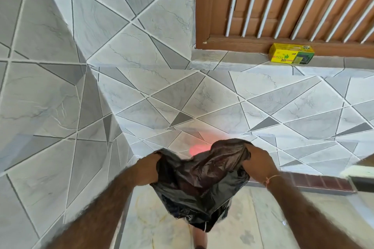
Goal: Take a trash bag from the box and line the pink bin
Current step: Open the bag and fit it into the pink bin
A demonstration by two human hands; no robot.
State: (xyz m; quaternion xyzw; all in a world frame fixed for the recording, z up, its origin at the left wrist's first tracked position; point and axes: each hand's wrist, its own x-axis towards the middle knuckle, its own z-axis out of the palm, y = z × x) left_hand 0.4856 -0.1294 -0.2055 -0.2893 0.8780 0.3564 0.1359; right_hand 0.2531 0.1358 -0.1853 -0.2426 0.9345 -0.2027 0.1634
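Observation:
A black trash bag hangs crumpled between both hands, low in the middle of the view. My left hand grips its left edge and my right hand grips its right edge, pulling the top apart. A yellow and green box of bin bags sits on the tiled ledge under the window, far up to the right of the hands. Behind the bag a pink glow shows on the wall tiles; the pink bin itself is hidden.
Grey geometric tiles cover the wall ahead and the wall on the left, meeting in a corner. A brown wooden window frame with white bars is at upper right. Pale marble floor and a foot lie below.

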